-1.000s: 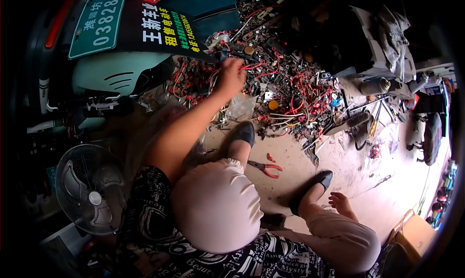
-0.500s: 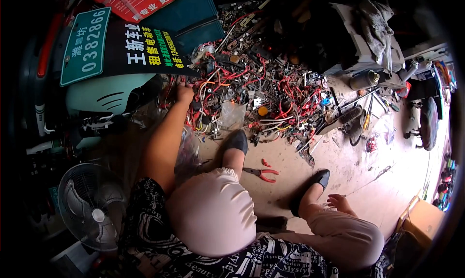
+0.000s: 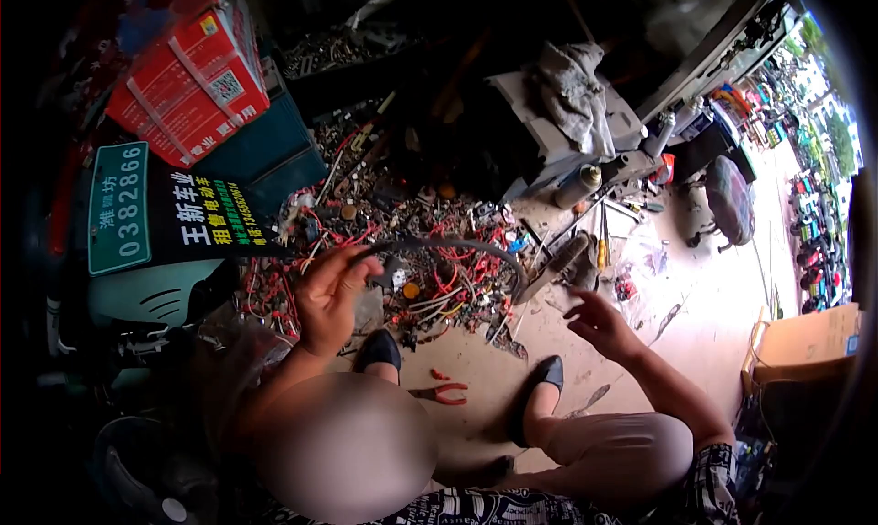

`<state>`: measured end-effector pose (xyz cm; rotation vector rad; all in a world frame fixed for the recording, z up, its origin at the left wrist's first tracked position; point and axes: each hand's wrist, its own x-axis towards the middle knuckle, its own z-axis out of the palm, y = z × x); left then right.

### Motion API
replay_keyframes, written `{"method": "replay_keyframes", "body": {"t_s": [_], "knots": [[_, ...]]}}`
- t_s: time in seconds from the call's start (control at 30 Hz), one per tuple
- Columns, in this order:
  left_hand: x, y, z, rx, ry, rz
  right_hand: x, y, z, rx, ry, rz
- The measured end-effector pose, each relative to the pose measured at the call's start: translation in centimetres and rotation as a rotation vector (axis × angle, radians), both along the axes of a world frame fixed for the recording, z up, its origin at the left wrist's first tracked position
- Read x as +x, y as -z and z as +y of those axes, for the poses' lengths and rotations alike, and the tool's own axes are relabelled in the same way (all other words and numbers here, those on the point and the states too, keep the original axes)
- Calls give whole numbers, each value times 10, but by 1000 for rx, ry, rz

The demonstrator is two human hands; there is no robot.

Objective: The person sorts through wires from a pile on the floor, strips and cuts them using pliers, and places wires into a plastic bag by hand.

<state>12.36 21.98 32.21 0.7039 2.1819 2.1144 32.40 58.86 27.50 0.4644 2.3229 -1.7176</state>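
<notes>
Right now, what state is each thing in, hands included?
Left hand: grip closed on the dark strip.
Dark strip: bowed in an arch.
Right hand: open, holding nothing.
Pliers: lying on the floor, handles spread.
Cloth: draped over the pale case.
Red box: taped.
Fan: spinning or still, can't tell.

At nine o'clock, the characters "潍" and "坊" and the number "0382866" are printed in white on a green rectangular metal number plate (image 3: 119,209), and just beside it "王新车业" in white and "租售电动车" in yellow are carried by a black flat panel (image 3: 203,212), whose smaller green and yellow lines cannot be read with certainty. At ten o'clock, a red rectangular cardboard box (image 3: 187,95) is marked with white "专业" and a black-and-white square QR code (image 3: 225,88).
</notes>
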Motion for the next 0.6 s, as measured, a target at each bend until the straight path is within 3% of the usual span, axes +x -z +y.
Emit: {"method": "replay_keyframes", "body": {"t_s": [0.13,0.23,0.27,0.43,0.47,0.6], "knots": [[7,-29,8,106,146,164,-62,-90,-55,-45,-116,222],[10,-21,7,81,160,162,-80,-114,-83,1,-315,101],[12,-14,8,119,124,35,-80,-103,-79,15,-445,11],[3,53,-1,25,22,-412,-79,-106,-110,18,-489,-15],[3,70,-4,-52,26,-299,-85,-113,-114,68,-459,-69],[24,122,-16,-296,47,-283,-114,-127,-103,172,-392,-110]]}}
